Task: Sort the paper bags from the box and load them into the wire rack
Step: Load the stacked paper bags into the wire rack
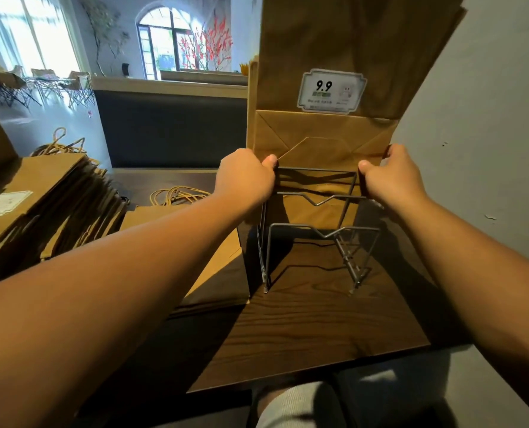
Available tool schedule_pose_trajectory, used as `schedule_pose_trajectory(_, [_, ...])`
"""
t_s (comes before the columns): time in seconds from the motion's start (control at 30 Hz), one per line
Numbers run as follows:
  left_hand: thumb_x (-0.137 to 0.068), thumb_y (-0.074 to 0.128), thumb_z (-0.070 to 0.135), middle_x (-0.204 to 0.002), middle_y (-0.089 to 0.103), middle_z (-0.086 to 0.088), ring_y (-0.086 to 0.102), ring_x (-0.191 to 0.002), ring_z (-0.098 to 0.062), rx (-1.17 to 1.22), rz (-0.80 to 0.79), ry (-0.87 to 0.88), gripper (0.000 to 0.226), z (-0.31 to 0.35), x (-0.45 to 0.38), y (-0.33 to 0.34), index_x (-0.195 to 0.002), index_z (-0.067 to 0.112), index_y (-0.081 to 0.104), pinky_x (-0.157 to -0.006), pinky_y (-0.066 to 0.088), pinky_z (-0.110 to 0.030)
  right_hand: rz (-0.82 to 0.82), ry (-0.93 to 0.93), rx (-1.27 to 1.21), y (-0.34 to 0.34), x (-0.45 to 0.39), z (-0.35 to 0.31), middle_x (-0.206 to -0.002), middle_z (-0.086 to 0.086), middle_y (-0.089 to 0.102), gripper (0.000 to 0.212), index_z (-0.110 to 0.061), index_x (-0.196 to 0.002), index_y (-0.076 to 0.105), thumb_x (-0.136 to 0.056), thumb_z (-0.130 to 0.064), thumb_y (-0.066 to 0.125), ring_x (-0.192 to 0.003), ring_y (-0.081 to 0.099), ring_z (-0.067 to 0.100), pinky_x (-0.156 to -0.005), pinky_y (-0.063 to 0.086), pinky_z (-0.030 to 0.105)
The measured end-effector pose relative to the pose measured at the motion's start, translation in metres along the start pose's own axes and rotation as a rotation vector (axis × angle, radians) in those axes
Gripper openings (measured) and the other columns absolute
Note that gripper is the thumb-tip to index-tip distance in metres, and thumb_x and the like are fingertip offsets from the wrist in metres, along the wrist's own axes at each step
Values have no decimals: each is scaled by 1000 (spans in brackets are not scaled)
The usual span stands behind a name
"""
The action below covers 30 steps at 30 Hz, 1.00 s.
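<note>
A flat brown paper bag with a white "9.9" label stands upright with its folded bottom end down in the rear slot of the wire rack on the dark wooden bench. The left hand and right hand each hold a clenched grip on a lower side edge of the bag. The rack's front slot holds nothing, and to the left more flat bags lie stacked, with rope handles showing.
</note>
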<state>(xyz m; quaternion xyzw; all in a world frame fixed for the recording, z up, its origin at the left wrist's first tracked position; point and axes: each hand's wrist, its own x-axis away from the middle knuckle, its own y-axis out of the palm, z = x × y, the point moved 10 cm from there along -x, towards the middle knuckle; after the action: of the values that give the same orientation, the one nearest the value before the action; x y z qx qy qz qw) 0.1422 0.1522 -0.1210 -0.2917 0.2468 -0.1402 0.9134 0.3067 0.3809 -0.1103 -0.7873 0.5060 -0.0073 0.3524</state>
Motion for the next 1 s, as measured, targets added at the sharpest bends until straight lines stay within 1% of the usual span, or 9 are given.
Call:
schedule_pose_trajectory(0.1, [-106, 36, 48, -78, 59, 2, 57, -67, -11, -301, -14, 65, 41, 4, 3, -6, -93, 17, 58, -70, 46, -29, 12, -20, 26, 2, 6, 2, -139, 9, 52, 49, -15, -143, 39, -101, -29, 57, -126, 52, 33, -96, 46, 42])
schedule_pose_trajectory(0.23, [-105, 36, 50, -80, 62, -1, 63, -70, -16, -567, -79, 116, 43, -1, 6, -11, -96, 16, 60, -73, 56, -34, 69, -106, 30, 3, 9, -4, -116, 10, 57, 34, -11, -132, 47, -105, -32, 45, -101, 55, 25, -78, 41, 35])
schedule_pose_trajectory(0.37, [-104, 39, 51, -88, 64, -3, 66, -80, -20, -579, -96, 111, 44, -7, 7, -10, -107, 14, 62, -79, 57, -37, 132, -202, 63, -5, 10, -10, -103, 9, 58, 36, -10, -122, 55, -107, -38, 39, -91, 55, 22, -72, 36, 31])
schedule_pose_trajectory(0.43, [-104, 40, 50, -88, 63, -3, 65, -80, -20, -594, -100, 119, 42, -7, 8, -8, -107, 13, 61, -77, 55, -35, 111, -187, 52, -4, 8, -7, -99, 5, 58, 32, -11, -122, 55, -105, -36, 45, -89, 57, 20, -71, 40, 31])
schedule_pose_trajectory(0.53, [-104, 51, 35, -88, 62, -4, 64, -80, -22, -621, -91, 108, 27, -8, 5, -8, -111, 12, 64, -75, 52, -34, 102, -153, 40, -4, 7, 1, -96, 5, 62, 18, -18, -108, 57, -100, -34, 56, -87, 64, 25, -72, 53, 35])
schedule_pose_trajectory(0.63, [-103, 54, 31, -88, 64, -3, 65, -80, -21, -597, -93, 111, 21, -13, 2, -5, -110, 15, 65, -73, 52, -34, 9, -46, 51, 7, 7, 17, -96, 7, 64, 16, -17, -102, 57, -96, -29, 66, -86, 64, 26, -72, 54, 37])
schedule_pose_trajectory(0.8, [-97, 62, 34, -93, 66, -2, 68, -87, -24, -595, -142, 101, 21, -30, 5, 10, -111, 18, 65, -84, 58, -44, -89, 2, 43, 21, 13, 30, -99, 9, 63, 19, -15, -106, 55, -95, -24, 67, -71, 62, 17, -56, 47, 26])
schedule_pose_trajectory(0.93, [-97, 62, 38, -98, 66, -1, 67, -91, -23, -533, -199, 68, 24, -44, 8, 15, -114, 21, 64, -88, 58, -46, -63, -74, 65, 18, 16, 23, -97, 5, 62, 16, -19, -103, 55, -94, -24, 68, -91, 64, 27, -83, 57, 42])
schedule_pose_trajectory(1.0, [-101, 52, 45, -93, 66, 1, 67, -87, -19, -514, -175, 101, 28, -42, 8, 12, -110, 21, 63, -86, 58, -44, -8, -147, 32, 13, 18, 16, -97, 0, 60, 18, -18, -112, 58, -97, -26, 64, -93, 62, 23, -82, 55, 38])
